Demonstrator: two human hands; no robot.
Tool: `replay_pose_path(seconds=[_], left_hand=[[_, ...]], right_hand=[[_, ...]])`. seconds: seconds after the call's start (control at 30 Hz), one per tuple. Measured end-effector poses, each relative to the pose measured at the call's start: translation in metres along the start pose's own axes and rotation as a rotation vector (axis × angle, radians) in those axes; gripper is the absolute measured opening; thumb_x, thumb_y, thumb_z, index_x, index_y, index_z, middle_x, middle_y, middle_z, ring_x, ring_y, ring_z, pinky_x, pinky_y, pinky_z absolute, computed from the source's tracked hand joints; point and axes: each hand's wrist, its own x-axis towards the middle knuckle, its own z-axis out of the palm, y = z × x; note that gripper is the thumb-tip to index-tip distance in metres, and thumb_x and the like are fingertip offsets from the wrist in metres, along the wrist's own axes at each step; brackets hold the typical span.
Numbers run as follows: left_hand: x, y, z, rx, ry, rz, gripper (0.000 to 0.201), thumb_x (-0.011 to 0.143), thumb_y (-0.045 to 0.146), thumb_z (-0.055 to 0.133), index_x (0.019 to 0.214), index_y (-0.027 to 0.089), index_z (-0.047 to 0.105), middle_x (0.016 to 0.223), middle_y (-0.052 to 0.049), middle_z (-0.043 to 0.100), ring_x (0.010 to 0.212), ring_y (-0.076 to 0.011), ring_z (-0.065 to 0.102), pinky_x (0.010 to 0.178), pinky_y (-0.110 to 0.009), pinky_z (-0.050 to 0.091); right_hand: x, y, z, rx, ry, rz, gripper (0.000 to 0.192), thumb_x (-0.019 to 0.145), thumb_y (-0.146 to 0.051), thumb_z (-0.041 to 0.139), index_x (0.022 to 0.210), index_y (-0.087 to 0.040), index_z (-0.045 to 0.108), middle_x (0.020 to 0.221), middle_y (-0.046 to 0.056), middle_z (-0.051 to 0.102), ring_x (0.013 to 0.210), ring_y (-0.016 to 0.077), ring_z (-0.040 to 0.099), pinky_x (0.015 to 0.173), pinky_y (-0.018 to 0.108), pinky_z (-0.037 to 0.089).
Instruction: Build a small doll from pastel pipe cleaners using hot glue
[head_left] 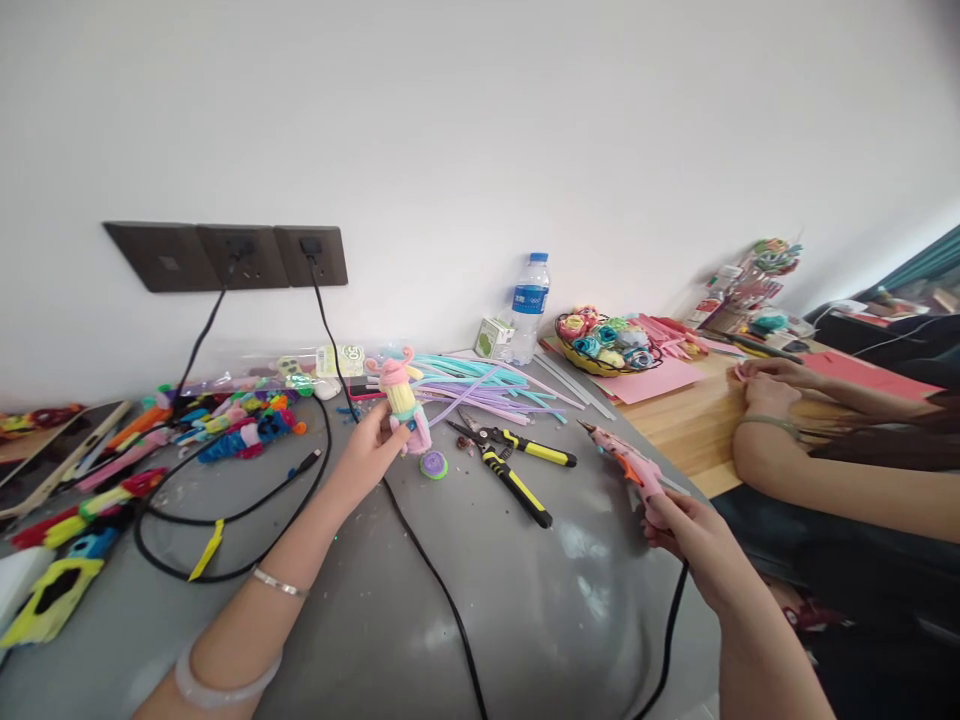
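Note:
My left hand (380, 440) is closed around a pastel pipe-cleaner figure (400, 398) with a pink top, a yellow middle and a turquoise band. Just below the figure a purple disc with a green rim (433, 464) lies on the grey table (480, 600). In my right hand (686, 535) is a pink hot glue gun (630, 465), its nozzle pointing up and to the left. Between my hands rest wire cutters (514, 462) with yellow and black handles, their jaws toward the figure. Purple and turquoise pipe cleaners (495, 380) are spread behind them.
Black cables (431, 575) cross the table, some looped at left near colourful fuzzy pieces (251, 435). At the wall stand a water bottle (531, 305) and a small box (493, 340). A flower basket (600, 365) sits on pink paper. Another person's hands (769, 390) work at right.

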Motion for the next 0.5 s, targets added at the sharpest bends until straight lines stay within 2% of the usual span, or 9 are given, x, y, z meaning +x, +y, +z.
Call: replay_pose_path(seconds=[0.07,0.13,0.2,0.27,0.33,0.37,0.43,0.5], left_hand=[[0.001,-0.001,0.0,-0.006,0.015,0.006,0.041,0.081,0.038,0.062,0.115,0.015,0.06,0.084,-0.001,0.062,0.08,-0.0184,0.062,0.069,-0.028,0.053],[0.001,-0.001,-0.001,-0.001,0.032,0.005,0.041,0.081,0.038,0.062,0.115,0.016,0.061,0.085,-0.002,0.063,0.082,-0.0192,0.063,0.069,-0.027,0.053],[0.001,-0.002,-0.002,0.007,0.047,-0.001,0.041,0.081,0.037,0.062,0.117,0.016,0.061,0.087,-0.003,0.065,0.086,-0.0202,0.065,0.07,-0.028,0.053],[0.001,-0.003,-0.003,0.008,0.053,-0.003,0.043,0.082,0.037,0.062,0.12,0.016,0.06,0.092,-0.005,0.068,0.09,-0.0215,0.066,0.074,-0.029,0.055],[0.001,-0.004,-0.004,0.01,0.056,0.006,0.045,0.082,0.037,0.063,0.123,0.017,0.059,0.102,-0.007,0.071,0.097,-0.0231,0.067,0.079,-0.031,0.056],[0.001,-0.005,-0.005,0.014,0.054,0.012,0.047,0.083,0.038,0.063,0.124,0.017,0.059,0.108,-0.008,0.071,0.1,-0.0239,0.067,0.081,-0.032,0.056],[0.002,-0.006,-0.006,0.024,0.046,0.018,0.049,0.083,0.039,0.063,0.127,0.017,0.058,0.118,-0.01,0.07,0.106,-0.0252,0.067,0.084,-0.033,0.056],[0.002,-0.007,-0.006,0.03,0.04,0.019,0.051,0.083,0.04,0.063,0.128,0.017,0.058,0.123,-0.011,0.07,0.109,-0.0263,0.067,0.084,-0.034,0.057]], right_hand=[[-0.007,-0.006,0.001,0.133,-0.062,0.076,0.022,0.061,-0.037,0.073,0.07,-0.019,0.065,0.059,0.003,0.06,0.05,0.016,0.054,0.042,0.029,0.047],[-0.015,-0.014,0.005,0.255,-0.086,0.125,0.024,0.06,-0.035,0.074,0.077,-0.019,0.069,0.08,0.01,0.07,0.056,0.0165,0.055,0.045,0.029,0.048],[-0.024,-0.023,0.013,0.345,-0.116,0.101,0.031,0.06,-0.034,0.077,0.087,-0.02,0.071,0.099,0.013,0.073,0.06,0.0164,0.056,0.045,0.029,0.048],[-0.035,-0.033,0.024,0.404,-0.171,0.05,0.03,0.064,-0.037,0.077,0.088,-0.021,0.07,0.088,0.01,0.072,0.052,0.0128,0.047,0.04,0.027,0.039],[-0.045,-0.041,0.037,0.396,-0.284,-0.012,0.025,0.072,-0.044,0.071,0.073,-0.02,0.065,0.063,0.004,0.06,0.044,0.0097,0.032,0.037,0.026,0.028],[-0.051,-0.044,0.045,0.391,-0.34,-0.042,0.029,0.075,-0.046,0.067,0.065,-0.021,0.059,0.057,0.002,0.054,0.043,0.0092,0.027,0.037,0.026,0.023],[-0.063,-0.049,0.061,0.359,-0.445,-0.099,0.033,0.079,-0.05,0.063,0.063,-0.022,0.054,0.054,-0.001,0.047,0.043,0.0096,0.025,0.039,0.027,0.021],[-0.075,-0.05,0.078,0.314,-0.535,-0.12,0.032,0.081,-0.05,0.062,0.071,-0.021,0.056,0.053,-0.003,0.045,0.046,0.011,0.029,0.044,0.027,0.025]])
